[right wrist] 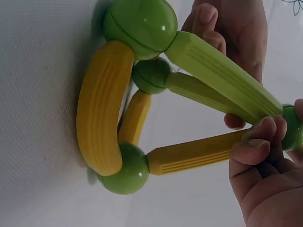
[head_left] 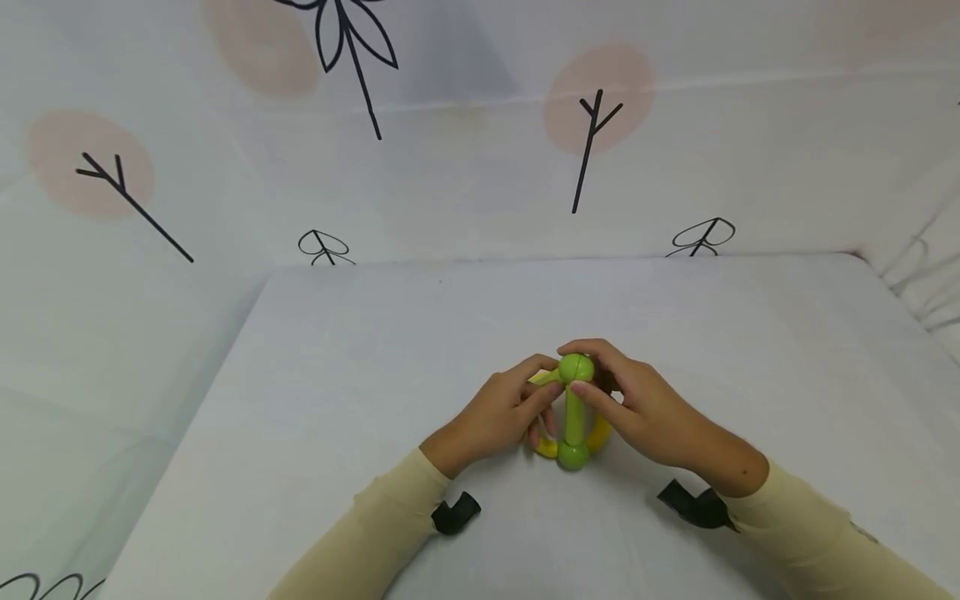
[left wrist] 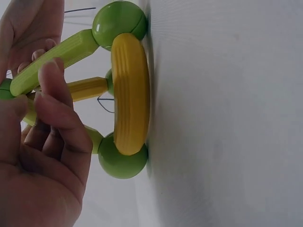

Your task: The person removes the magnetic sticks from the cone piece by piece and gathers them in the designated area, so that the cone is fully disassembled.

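Observation:
A toy frame of green balls joined by green and yellow rods (head_left: 574, 414) stands on the white table (head_left: 360, 358), just in front of me. Its top green ball (head_left: 576, 367) is pinched from both sides. My left hand (head_left: 553, 377) grips the top from the left, fingers curled on a green rod (left wrist: 52, 61). From the right, my right hand (head_left: 600, 381) holds the top ball (right wrist: 294, 127) between thumb and fingers. At the base, a curved yellow piece (right wrist: 102, 109) links two green balls (right wrist: 139, 23) lying on the table. A straight yellow rod (right wrist: 194, 153) rises from the base to the top.
Printed fabric with black tree drawings (head_left: 592, 142) hangs behind and at the sides of the table. The table's left edge (head_left: 217, 392) drops off to the cloth. Black wrist straps (head_left: 455, 512) sit on both cream sleeves.

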